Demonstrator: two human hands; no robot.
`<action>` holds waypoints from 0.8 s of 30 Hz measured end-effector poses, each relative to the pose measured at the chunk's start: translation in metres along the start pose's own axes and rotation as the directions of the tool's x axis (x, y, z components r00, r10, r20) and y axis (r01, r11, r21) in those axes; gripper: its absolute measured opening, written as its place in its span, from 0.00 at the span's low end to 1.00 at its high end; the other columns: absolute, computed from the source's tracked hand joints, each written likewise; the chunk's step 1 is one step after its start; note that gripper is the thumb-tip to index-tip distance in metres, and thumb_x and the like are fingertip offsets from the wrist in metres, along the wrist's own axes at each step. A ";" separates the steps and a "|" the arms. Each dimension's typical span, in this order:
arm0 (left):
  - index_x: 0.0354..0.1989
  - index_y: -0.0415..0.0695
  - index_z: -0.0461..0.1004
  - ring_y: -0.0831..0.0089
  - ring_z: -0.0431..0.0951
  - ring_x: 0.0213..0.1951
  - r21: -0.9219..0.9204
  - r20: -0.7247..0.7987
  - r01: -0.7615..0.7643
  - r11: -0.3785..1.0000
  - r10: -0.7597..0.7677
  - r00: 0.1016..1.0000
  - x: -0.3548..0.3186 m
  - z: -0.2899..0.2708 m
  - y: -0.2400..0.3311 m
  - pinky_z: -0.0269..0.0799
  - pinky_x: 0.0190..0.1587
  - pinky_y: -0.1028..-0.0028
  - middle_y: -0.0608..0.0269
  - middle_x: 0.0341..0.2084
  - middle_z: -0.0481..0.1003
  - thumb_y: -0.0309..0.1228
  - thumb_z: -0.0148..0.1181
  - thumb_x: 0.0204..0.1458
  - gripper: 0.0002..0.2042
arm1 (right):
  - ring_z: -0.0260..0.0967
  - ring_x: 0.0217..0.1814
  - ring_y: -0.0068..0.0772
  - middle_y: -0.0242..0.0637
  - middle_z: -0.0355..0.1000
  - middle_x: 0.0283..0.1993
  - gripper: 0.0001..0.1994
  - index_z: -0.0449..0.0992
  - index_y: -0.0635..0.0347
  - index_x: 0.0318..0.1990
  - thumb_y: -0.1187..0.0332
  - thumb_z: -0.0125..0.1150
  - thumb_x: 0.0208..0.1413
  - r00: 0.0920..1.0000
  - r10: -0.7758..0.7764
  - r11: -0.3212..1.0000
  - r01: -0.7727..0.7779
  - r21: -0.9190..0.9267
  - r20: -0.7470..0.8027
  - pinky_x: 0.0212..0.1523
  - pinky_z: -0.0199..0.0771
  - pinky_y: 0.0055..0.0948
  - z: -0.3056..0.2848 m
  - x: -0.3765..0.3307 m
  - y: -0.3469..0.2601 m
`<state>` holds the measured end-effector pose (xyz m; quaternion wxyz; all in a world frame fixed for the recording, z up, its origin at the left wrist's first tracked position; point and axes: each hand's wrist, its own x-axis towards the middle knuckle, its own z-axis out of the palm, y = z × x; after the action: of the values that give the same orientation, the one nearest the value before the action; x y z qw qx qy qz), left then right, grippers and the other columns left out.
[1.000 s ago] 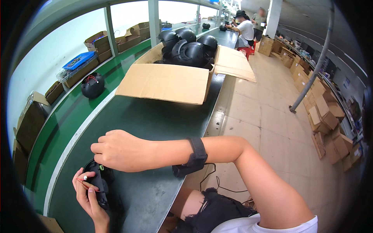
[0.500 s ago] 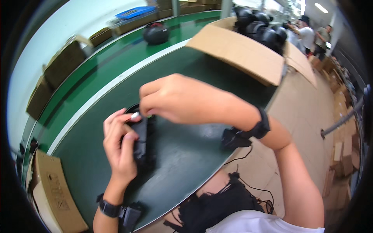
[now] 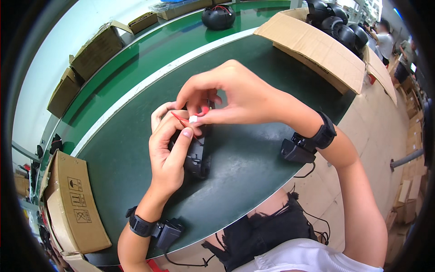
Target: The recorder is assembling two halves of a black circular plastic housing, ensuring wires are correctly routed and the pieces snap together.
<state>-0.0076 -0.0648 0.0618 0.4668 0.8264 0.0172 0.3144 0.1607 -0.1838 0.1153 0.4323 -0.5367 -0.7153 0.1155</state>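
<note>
My left hand [image 3: 166, 156] is closed around a black plastic housing [image 3: 197, 159] that rests on the dark green table. Its fingers and thumb cover much of the housing's upper end. Just above, my right hand [image 3: 244, 97] pinches a small white connector [image 3: 193, 119] between thumb and fingers. A thin red wire [image 3: 178, 118] runs across the left fingers beside this connector. More red shows inside the curl of the right fingers, partly hidden. Both wrists wear black straps with a small dark box attached.
An open cardboard box [image 3: 312, 47] with several round black shells [image 3: 337, 27] stands at the far right. Another cardboard box [image 3: 74, 204] sits at the left edge. Beyond a pale rail, a round black shell [image 3: 218, 18] lies on the green belt [image 3: 149, 51]. Other people stand at far right.
The view has shifted, so the hands appear farther right. My right fingers have turned and spread into a rounder pinch; the red wire and white connector now show clearly between the hands.
</note>
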 end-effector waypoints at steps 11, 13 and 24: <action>0.28 0.38 0.75 0.69 0.69 0.47 0.084 0.015 -0.105 0.991 0.104 0.994 0.000 0.002 0.004 0.47 0.66 0.59 0.58 0.33 0.75 0.25 0.50 0.54 0.07 | 0.71 0.55 0.32 0.37 0.72 0.54 0.27 0.73 0.61 0.55 0.77 0.70 0.43 0.995 0.103 0.927 -0.102 0.360 0.016 0.62 0.67 0.35 0.001 -0.025 0.055; 0.28 0.38 0.75 0.69 0.70 0.47 0.081 -0.011 -0.092 0.992 0.093 0.996 -0.001 0.003 0.004 0.47 0.66 0.59 0.58 0.33 0.76 0.26 0.50 0.54 0.08 | 0.72 0.53 0.31 0.38 0.73 0.52 0.24 0.74 0.62 0.53 0.78 0.68 0.45 0.997 0.071 0.907 -0.068 0.415 0.007 0.59 0.70 0.34 0.006 -0.026 0.056; 0.29 0.42 0.80 0.66 0.66 0.53 0.024 0.046 -0.060 0.998 0.059 0.997 0.000 0.000 0.009 0.48 0.64 0.58 0.61 0.39 0.79 0.28 0.56 0.51 0.07 | 0.72 0.49 0.29 0.34 0.74 0.47 0.15 0.75 0.61 0.43 0.79 0.68 0.46 0.980 0.177 0.822 -0.095 0.561 -0.093 0.50 0.75 0.30 0.021 -0.030 0.059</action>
<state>-0.0101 -0.0699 0.0688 0.4470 0.8393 -0.0141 0.3092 0.1867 -0.1804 0.0505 0.6092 -0.4452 -0.5785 0.3098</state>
